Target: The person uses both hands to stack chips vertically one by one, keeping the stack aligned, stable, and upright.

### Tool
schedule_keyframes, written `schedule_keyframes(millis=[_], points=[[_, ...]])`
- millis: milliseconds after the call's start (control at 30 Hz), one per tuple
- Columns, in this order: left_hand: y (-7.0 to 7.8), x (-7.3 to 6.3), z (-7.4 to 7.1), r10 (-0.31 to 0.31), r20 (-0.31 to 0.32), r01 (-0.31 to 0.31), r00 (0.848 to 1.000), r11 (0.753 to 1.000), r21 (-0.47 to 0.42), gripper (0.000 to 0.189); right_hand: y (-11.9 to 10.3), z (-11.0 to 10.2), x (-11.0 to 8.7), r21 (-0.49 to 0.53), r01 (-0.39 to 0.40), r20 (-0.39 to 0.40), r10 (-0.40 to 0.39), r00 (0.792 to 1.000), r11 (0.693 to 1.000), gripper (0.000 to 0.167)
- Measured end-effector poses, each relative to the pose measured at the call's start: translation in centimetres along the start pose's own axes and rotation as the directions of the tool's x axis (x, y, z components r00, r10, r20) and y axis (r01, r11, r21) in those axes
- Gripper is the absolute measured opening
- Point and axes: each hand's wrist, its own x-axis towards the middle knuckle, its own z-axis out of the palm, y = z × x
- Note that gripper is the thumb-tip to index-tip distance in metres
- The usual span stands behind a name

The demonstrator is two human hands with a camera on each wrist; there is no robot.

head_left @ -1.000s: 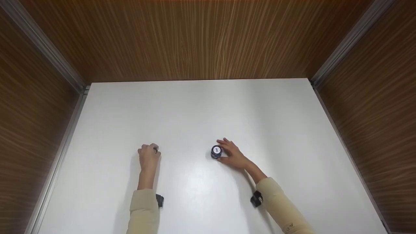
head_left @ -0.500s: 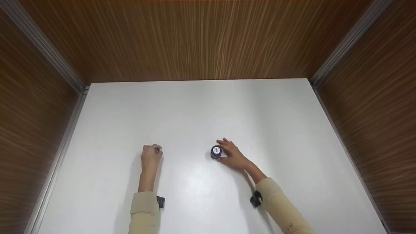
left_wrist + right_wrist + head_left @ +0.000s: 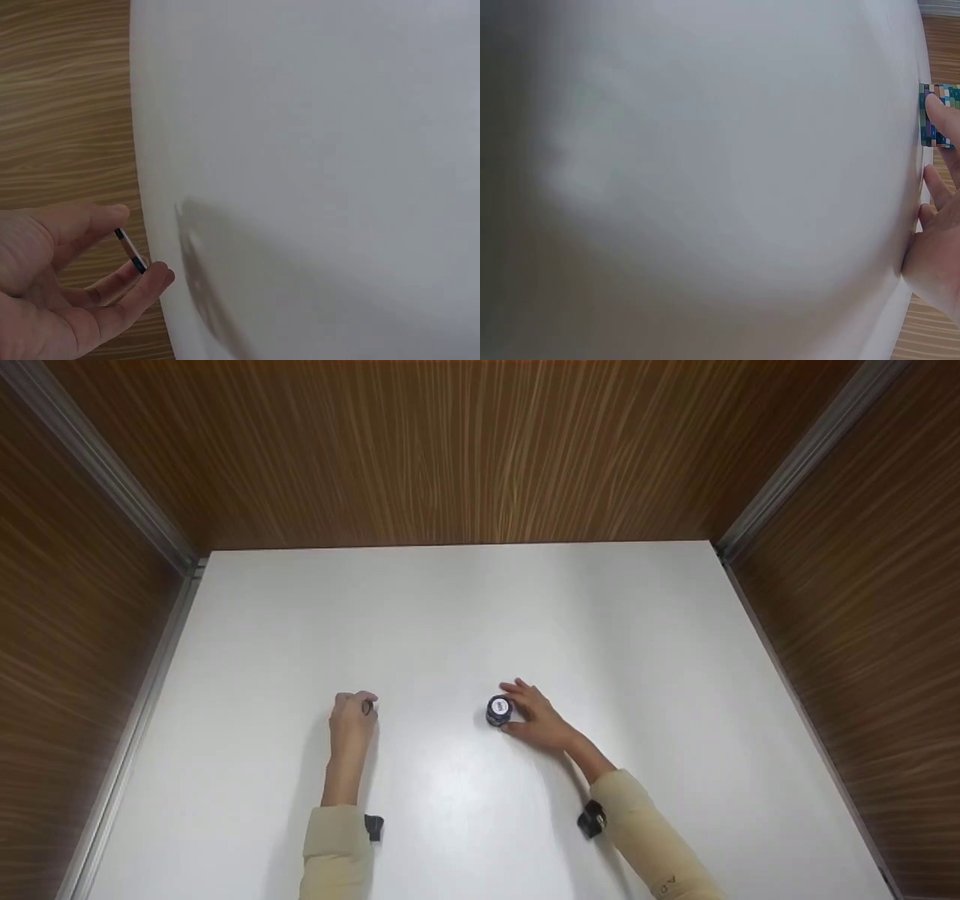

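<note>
A small stack of poker chips (image 3: 499, 710) stands on the white table, dark-edged with a white label on its top face. My right hand (image 3: 541, 725) grips it, with the thumb on the near side and fingers on the far side. In the right wrist view the edge of the stack (image 3: 936, 133) shows blue, green and purple bands, partly behind the thumb. To the left, my left hand (image 3: 351, 724) pinches one thin poker chip (image 3: 132, 252) by its rim between thumb and fingertips, above the table. The chip's edge is black and white.
The white table (image 3: 450, 615) is bounded by a brown wood-grain panel (image 3: 450, 457) at the back and similar panels at both sides. Grey metal rails (image 3: 817, 450) run along the corners. Black wrist cameras (image 3: 592, 819) hang beneath the beige sleeves.
My left hand has shifted slightly to the right with the chip, and its fingers have turned a little. The right hand and the stack have stayed in place.
</note>
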Motion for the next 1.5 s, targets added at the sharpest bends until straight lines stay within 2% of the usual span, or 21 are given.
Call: schedule_keyframes(millis=[433,533,733,967,1267,1500], points=[[2.6,-0.7,-0.4,0.036,0.013,-0.036,0.999,0.999,0.003,0.023,0.3,0.1,0.2,-0.017,0.064,-0.033,-0.064,0.997,0.998,0.047],[3.1,-0.9,-0.5,0.040,0.014,-0.040,0.999,0.999,0.010,0.023,0.3,0.1,0.2,-0.017,0.052,-0.026,-0.052,0.998,0.999,0.048],[4.2,-1.4,-0.6,0.091,0.002,-0.091,0.996,0.995,0.026,0.023,0.2,-0.1,0.2,-0.002,0.009,0.001,-0.009,1.000,1.000,0.051],[5.5,-1.7,-0.6,0.107,0.016,-0.108,0.994,0.994,0.034,0.023,0.3,-0.2,0.2,-0.009,0.034,-0.013,-0.034,0.999,0.999,0.050],[7.2,-2.2,0.1,0.198,0.028,-0.200,0.980,0.974,0.111,0.022,0.5,-0.1,0.2,-0.005,0.048,-0.025,-0.048,0.999,0.999,0.050],[7.7,-2.5,1.0,0.262,0.041,-0.265,0.964,0.954,0.143,0.021,0.3,0.1,0.3,0.004,0.019,-0.016,-0.019,1.000,1.000,0.054]])
